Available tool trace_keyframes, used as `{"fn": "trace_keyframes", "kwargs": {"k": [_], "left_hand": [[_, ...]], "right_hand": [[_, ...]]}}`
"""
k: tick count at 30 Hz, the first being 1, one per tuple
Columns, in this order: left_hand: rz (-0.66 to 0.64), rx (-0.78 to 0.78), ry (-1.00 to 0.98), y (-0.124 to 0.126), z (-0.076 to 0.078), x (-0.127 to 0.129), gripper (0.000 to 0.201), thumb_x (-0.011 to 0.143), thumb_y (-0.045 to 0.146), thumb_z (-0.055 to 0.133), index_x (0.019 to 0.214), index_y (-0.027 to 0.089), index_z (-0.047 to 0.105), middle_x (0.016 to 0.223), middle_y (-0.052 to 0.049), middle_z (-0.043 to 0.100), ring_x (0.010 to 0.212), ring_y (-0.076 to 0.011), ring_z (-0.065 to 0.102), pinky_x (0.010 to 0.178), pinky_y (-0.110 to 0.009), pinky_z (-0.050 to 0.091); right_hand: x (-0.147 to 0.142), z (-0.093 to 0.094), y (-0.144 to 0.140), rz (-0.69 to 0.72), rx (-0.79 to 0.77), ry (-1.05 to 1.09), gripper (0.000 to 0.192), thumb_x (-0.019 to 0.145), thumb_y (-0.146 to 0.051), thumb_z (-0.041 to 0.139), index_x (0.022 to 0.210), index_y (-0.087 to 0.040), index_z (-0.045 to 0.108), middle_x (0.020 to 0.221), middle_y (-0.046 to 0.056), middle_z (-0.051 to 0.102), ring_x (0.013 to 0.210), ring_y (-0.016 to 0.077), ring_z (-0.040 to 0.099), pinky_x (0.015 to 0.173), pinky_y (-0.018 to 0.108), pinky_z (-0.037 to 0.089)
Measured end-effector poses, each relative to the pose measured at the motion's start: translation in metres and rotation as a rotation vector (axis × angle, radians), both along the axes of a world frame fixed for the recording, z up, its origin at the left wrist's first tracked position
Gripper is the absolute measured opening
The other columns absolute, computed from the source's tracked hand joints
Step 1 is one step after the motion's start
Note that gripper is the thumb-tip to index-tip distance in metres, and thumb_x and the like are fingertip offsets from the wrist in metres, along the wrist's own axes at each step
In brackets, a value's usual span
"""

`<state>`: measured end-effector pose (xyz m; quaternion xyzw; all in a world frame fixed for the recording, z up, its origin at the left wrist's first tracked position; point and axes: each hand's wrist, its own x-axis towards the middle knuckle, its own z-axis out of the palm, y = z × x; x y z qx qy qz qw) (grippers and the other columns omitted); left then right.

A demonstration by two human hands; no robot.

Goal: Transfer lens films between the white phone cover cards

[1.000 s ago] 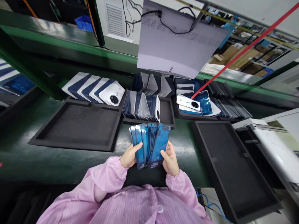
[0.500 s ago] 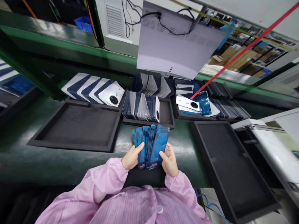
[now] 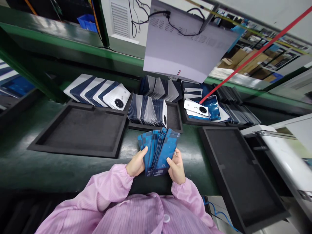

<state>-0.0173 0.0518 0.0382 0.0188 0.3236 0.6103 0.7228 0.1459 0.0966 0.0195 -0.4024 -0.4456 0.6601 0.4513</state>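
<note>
A fanned stack of blue phone back covers (image 3: 159, 152) is held between my two hands, above the near edge of the green bench. My left hand (image 3: 136, 162) grips the stack's left side, thumb on the front cover. On the right side, my right hand (image 3: 177, 167) has its thumb over the front and its fingers behind. Just beyond the stack, striped rows of dark and grey covers (image 3: 147, 111) stand in a black foam tray (image 3: 173, 117). White and dark covers with a round camera opening (image 3: 97, 92) lean at the back left.
A large black foam tray (image 3: 83, 130) lies at left; another (image 3: 243, 172) juts over the bench's right edge. White covers (image 3: 196, 107) lie in a tray at back right, where a red strap (image 3: 255, 53) slants down. A grey panel (image 3: 184, 48) hangs above the bench.
The covers in my hands are fanned slightly wider, their top right corner tilting further right. My left thumb has shifted a little left and up. The trays stay put.
</note>
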Motion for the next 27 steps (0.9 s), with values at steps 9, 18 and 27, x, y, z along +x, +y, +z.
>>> {"fn": "trace_keyframes", "kwargs": {"k": [9,18,27], "left_hand": [[0.137,0.007,0.098,0.007,0.004,-0.001,0.048,0.074,0.032,0.075,0.118,0.018,0.061,0.123,-0.008,0.066,0.121,-0.0249,0.057,0.108,-0.043,0.041],[0.013,0.184,0.276,-0.005,-0.008,0.002,0.060,0.062,0.036,0.083,0.116,0.017,0.063,0.119,-0.013,0.067,0.117,-0.0325,0.058,0.105,-0.049,0.041],[0.111,0.369,0.726,-0.001,0.000,-0.006,0.126,0.028,0.032,0.094,0.140,0.024,0.036,0.114,-0.009,0.064,0.119,-0.0309,0.055,0.110,-0.046,0.031]], "right_hand": [[0.004,-0.006,-0.001,-0.053,0.016,0.034,0.053,0.072,-0.031,0.074,0.116,-0.030,0.045,0.112,0.004,0.060,0.102,0.0224,0.060,0.094,0.044,0.049],[-0.004,-0.007,-0.014,0.270,0.253,-0.109,0.090,0.085,-0.030,0.064,0.148,-0.032,0.000,0.152,0.008,0.029,0.140,0.0217,0.032,0.117,0.050,0.022],[0.006,-0.016,0.006,0.245,0.473,-0.165,0.081,0.070,-0.017,0.076,0.141,-0.025,0.037,0.138,0.009,0.051,0.133,0.0263,0.042,0.116,0.048,0.027]]}}
